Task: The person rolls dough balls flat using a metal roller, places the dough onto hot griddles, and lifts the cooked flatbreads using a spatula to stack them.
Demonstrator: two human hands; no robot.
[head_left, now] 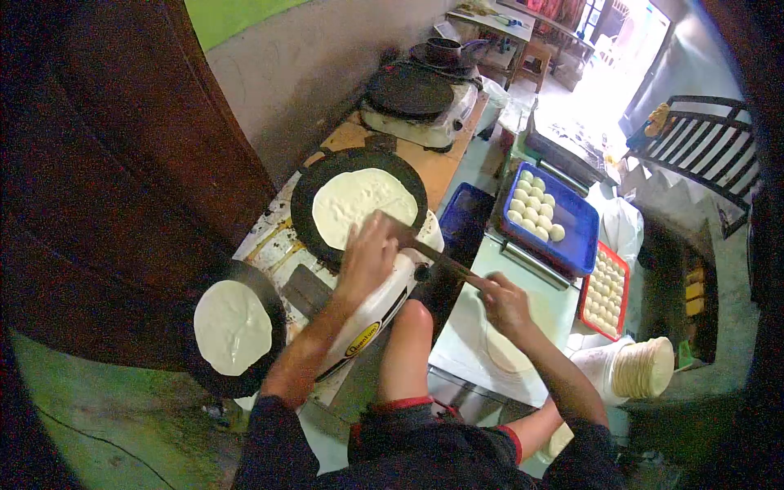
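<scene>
A pale round flatbread (359, 202) lies on a black griddle pan (305, 214) over the white stove (371, 314). My right hand (505, 304) is closed around the handle of a long, flat spatula (441, 260), whose blade end reaches the pan's near edge. My left hand (369, 255) is at the flatbread's near edge, beside the blade. Its fingers are curled but smeared by motion, so their grip cannot be made out. Below my right hand, a thin sheet of rolled dough (505, 349) lies on the pale work table (457, 349).
Another flatbread (233, 328) sits on a second black pan (273, 296) at left. A blue tray (578, 219) and a red tray (624, 282) hold dough balls. Stacked flat rounds (645, 369) stand at right. Farther back is another stove (457, 122) with a dark pan.
</scene>
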